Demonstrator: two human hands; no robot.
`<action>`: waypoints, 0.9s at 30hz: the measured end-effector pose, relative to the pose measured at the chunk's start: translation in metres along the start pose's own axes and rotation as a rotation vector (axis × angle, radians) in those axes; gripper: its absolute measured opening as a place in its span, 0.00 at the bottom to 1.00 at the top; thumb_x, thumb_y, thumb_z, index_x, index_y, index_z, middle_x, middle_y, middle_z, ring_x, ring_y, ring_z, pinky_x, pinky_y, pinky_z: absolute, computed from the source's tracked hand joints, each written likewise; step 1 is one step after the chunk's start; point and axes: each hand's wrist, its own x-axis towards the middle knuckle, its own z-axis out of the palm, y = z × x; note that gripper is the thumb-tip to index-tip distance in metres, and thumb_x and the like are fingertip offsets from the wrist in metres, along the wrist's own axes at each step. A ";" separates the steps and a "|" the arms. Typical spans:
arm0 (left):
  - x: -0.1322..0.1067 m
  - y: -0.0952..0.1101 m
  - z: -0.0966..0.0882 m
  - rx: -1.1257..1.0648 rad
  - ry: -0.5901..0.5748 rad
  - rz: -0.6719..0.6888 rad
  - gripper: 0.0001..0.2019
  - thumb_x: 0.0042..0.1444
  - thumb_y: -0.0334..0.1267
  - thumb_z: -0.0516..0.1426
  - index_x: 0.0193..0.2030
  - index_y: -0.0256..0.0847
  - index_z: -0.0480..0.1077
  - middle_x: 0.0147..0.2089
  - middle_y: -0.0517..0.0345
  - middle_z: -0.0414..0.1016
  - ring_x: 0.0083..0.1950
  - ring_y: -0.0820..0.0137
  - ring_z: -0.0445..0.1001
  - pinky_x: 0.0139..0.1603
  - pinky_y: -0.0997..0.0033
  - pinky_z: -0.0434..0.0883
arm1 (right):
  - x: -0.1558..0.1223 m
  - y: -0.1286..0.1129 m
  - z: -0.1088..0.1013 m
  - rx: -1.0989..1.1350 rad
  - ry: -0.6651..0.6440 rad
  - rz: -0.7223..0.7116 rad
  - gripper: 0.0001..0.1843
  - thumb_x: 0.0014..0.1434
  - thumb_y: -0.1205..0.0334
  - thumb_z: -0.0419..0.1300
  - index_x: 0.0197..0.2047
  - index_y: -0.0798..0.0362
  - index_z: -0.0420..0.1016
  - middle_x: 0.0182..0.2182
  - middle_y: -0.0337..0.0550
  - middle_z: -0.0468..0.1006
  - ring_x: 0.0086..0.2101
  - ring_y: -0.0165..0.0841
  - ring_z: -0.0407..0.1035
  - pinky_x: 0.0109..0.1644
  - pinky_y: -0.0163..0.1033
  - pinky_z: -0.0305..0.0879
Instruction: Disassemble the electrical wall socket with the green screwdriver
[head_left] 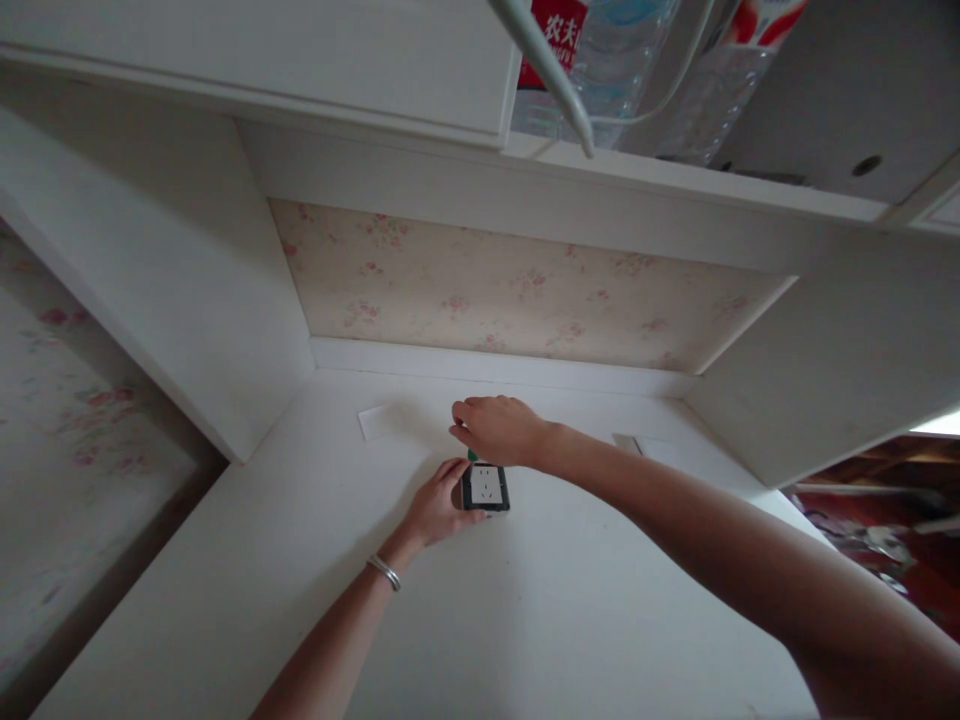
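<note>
A small wall socket [486,488] with a white face and dark frame lies flat on the white desk [570,600]. My left hand [439,510] rests at its left edge, fingers curled against the frame and holding it down. My right hand [499,430] hovers just behind the socket, closed in a fist around a tool with a green handle [472,456]; only a bit of green shows under the fist. A silver bracelet [384,572] sits on my left wrist.
A white card [382,420] lies on the desk at the back left, another flat pale piece [634,443] at the back right. White side panels and floral wallpaper [510,290] close in the nook. Water bottles [622,60] stand on the shelf overhead.
</note>
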 end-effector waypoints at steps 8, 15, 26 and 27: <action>0.000 -0.003 0.001 -0.007 0.010 0.023 0.40 0.41 0.48 0.65 0.61 0.43 0.58 0.61 0.52 0.60 0.61 0.59 0.61 0.61 0.63 0.61 | 0.003 0.006 -0.002 0.022 -0.054 -0.018 0.20 0.59 0.49 0.48 0.48 0.50 0.67 0.46 0.49 0.72 0.40 0.42 0.71 0.37 0.43 0.66; 0.000 -0.006 0.003 0.013 0.002 0.018 0.40 0.41 0.48 0.65 0.62 0.42 0.58 0.62 0.51 0.59 0.61 0.58 0.61 0.62 0.62 0.60 | 0.000 0.008 -0.005 0.049 -0.045 -0.090 0.25 0.52 0.58 0.55 0.55 0.46 0.62 0.50 0.46 0.71 0.40 0.40 0.71 0.36 0.40 0.64; 0.000 -0.003 0.001 -0.003 -0.001 -0.001 0.40 0.41 0.47 0.65 0.62 0.44 0.58 0.62 0.52 0.60 0.61 0.59 0.61 0.61 0.63 0.60 | 0.000 0.008 -0.009 0.061 -0.114 -0.073 0.24 0.52 0.55 0.56 0.53 0.48 0.64 0.50 0.47 0.72 0.41 0.40 0.71 0.36 0.40 0.64; 0.000 -0.003 0.001 -0.003 -0.001 -0.003 0.40 0.41 0.47 0.65 0.62 0.44 0.58 0.62 0.52 0.59 0.61 0.59 0.61 0.61 0.63 0.60 | 0.000 0.007 -0.008 0.041 -0.106 -0.043 0.22 0.54 0.52 0.54 0.51 0.49 0.65 0.48 0.48 0.73 0.41 0.41 0.71 0.37 0.41 0.64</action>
